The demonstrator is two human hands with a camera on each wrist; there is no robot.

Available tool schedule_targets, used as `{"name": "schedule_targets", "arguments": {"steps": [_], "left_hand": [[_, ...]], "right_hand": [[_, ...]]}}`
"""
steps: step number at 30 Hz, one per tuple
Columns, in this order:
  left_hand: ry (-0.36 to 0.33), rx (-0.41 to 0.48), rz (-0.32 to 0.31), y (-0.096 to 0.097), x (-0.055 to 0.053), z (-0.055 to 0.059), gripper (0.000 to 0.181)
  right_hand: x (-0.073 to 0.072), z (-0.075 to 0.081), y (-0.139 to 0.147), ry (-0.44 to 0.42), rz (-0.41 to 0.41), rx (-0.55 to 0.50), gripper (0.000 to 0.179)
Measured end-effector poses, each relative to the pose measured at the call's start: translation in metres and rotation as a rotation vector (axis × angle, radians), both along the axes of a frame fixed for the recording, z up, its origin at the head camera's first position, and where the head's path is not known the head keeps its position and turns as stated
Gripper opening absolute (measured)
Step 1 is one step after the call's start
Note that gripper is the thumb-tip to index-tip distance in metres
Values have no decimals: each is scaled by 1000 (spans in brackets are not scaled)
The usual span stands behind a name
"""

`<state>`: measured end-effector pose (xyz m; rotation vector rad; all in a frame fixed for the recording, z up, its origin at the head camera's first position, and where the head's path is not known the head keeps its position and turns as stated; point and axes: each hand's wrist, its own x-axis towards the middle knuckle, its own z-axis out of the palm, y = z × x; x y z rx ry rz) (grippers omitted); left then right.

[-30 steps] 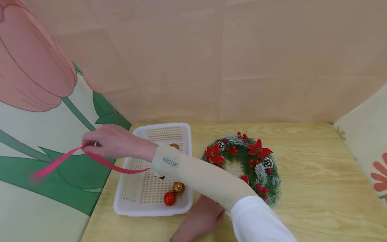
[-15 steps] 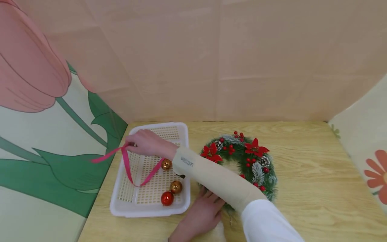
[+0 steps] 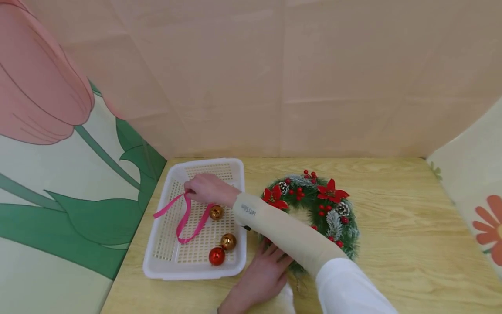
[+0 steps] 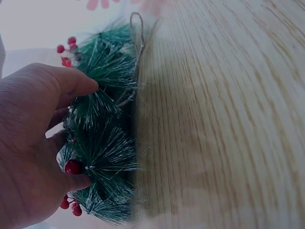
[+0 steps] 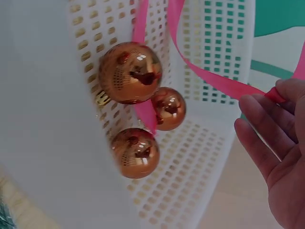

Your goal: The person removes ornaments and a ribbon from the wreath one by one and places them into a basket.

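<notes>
Over the white plastic basket (image 3: 157, 269), my right hand (image 3: 209, 188) pinches a pink ribbon (image 3: 181, 231) between thumb and index finger. One short end dangles towards the basket's left rim, while the rest loops down inside. In the right wrist view, the ribbon (image 5: 209, 78) runs from the fingertips past several shiny copper-coloured baubles (image 5: 131, 72). My left hand (image 3: 260, 277) rests on the near left edge of a green Christmas wreath (image 3: 351, 235), fingers spread. In the left wrist view, its thumb and index fingertips touch the needles beside a red berry (image 4: 73, 167).
Inside the basket lie gold baubles (image 3: 228, 241) and an orange-red one (image 3: 217, 256). The wreath carries red poinsettias (image 3: 332, 192), pine cones (image 3: 342, 209) and a twine loop (image 4: 137, 28). My right forearm crosses above the wreath. A wood-grain table (image 3: 412, 244) lies under everything.
My right hand has moved right from beyond the basket's left side to above it, lowering the ribbon into folds inside. My left hand has shifted onto the wreath's edge and spread its fingers.
</notes>
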<state>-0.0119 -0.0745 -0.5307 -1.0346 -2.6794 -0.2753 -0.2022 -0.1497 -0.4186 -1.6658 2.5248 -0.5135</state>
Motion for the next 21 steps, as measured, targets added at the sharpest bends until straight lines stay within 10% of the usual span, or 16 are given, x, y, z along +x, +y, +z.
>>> {"name": "schedule_targets", "arguments": {"steps": [21], "left_hand": [[-18,-10,6,0,1,1,58]], "right_hand": [[-12,-11,5,88,-43,186,19]]}}
